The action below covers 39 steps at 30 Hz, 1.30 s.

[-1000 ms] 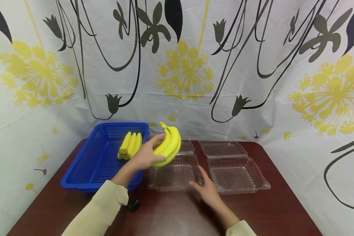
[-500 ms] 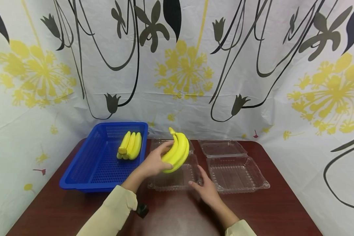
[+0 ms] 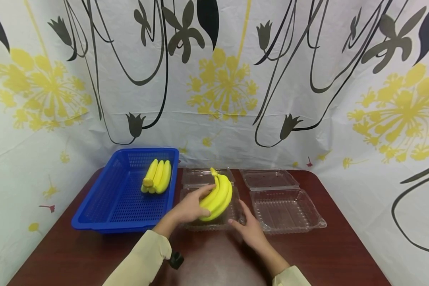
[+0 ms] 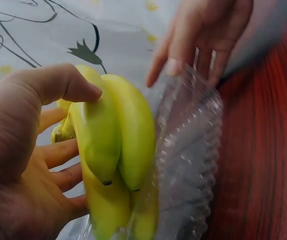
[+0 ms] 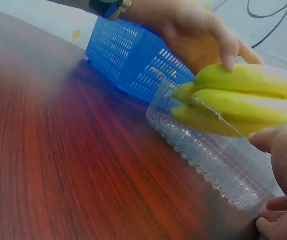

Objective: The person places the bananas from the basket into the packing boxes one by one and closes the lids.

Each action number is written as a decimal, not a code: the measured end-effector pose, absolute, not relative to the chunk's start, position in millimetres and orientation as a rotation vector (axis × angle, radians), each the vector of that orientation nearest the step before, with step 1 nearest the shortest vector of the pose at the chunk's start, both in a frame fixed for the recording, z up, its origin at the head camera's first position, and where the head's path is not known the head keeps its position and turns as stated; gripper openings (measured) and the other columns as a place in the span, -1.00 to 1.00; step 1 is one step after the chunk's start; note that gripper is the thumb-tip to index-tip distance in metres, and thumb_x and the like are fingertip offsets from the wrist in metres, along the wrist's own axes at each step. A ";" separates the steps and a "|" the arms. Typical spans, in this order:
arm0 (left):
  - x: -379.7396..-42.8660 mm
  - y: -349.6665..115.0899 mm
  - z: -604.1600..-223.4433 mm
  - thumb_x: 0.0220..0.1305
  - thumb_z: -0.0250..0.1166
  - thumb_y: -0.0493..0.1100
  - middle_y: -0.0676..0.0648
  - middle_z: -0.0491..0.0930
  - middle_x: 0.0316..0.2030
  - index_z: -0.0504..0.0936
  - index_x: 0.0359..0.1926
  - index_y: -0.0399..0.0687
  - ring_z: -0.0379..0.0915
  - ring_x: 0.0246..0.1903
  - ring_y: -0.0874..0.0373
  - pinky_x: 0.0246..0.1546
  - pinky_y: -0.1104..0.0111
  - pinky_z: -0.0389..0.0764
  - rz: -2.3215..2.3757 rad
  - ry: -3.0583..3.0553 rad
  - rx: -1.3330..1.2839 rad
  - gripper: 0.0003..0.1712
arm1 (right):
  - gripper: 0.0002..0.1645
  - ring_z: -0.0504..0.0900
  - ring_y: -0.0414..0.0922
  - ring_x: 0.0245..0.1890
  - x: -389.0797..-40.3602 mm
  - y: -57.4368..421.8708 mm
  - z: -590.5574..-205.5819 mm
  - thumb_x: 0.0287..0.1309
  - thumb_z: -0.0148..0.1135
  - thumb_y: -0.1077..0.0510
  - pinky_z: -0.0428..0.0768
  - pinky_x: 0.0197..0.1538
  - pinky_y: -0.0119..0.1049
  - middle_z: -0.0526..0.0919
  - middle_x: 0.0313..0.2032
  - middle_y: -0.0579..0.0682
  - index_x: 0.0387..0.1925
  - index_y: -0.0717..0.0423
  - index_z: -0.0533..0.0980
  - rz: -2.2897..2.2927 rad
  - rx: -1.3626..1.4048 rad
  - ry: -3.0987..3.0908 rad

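My left hand [image 3: 190, 206] holds a bunch of yellow bananas [image 3: 219, 198], thumb on one side and fingers on the other, stem pointing away. The bunch is low over the left clear plastic clamshell container [image 3: 196, 227], whose lid lies folded back. In the left wrist view, the lower banana ends overlap the container's wall. My right hand [image 3: 252, 230] is at that container's right front corner, with the thumb [image 5: 261, 140] at the rim and the other fingers curled outside the wall.
A blue perforated basket [image 3: 128, 210] stands on the left of the dark red wooden table [image 3: 214, 262], with another banana bunch [image 3: 157, 176] inside. A second clamshell container [image 3: 289, 212] lies open at right. A patterned curtain [image 3: 307, 99] hangs behind.
My left hand has carried the banana bunch rightward and down over the left container. My right hand has stayed at the container's corner.
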State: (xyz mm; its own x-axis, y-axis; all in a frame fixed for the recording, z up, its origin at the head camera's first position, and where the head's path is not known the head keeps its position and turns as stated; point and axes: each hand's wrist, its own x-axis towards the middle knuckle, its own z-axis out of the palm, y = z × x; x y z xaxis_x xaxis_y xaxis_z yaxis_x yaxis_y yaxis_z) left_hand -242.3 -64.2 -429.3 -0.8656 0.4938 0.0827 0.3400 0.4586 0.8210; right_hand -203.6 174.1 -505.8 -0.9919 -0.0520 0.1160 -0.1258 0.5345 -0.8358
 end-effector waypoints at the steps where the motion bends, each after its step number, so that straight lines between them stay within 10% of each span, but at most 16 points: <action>1: -242.5 -64.2 -430.5 -0.10 0.32 -0.26 -0.04 0.42 0.22 0.22 0.46 0.12 0.40 -0.21 0.11 -0.22 0.25 0.43 1.338 2.541 0.740 0.01 | -0.05 0.36 0.22 0.25 -203.8 174.4 -506.0 0.14 0.37 -0.07 0.35 0.16 0.25 0.37 0.30 0.23 0.47 -0.09 0.13 1.476 0.156 -2.684; 39: -239.1 -52.0 -445.6 0.05 0.37 -0.15 0.01 0.59 0.05 0.57 0.19 -0.09 0.43 -0.17 0.19 -0.11 0.32 0.47 0.764 2.755 1.014 -0.39 | -0.03 0.37 0.18 0.26 -203.1 173.2 -507.3 0.12 0.38 -0.10 0.31 0.22 0.19 0.37 0.32 0.19 0.47 0.00 0.15 1.465 0.222 -2.651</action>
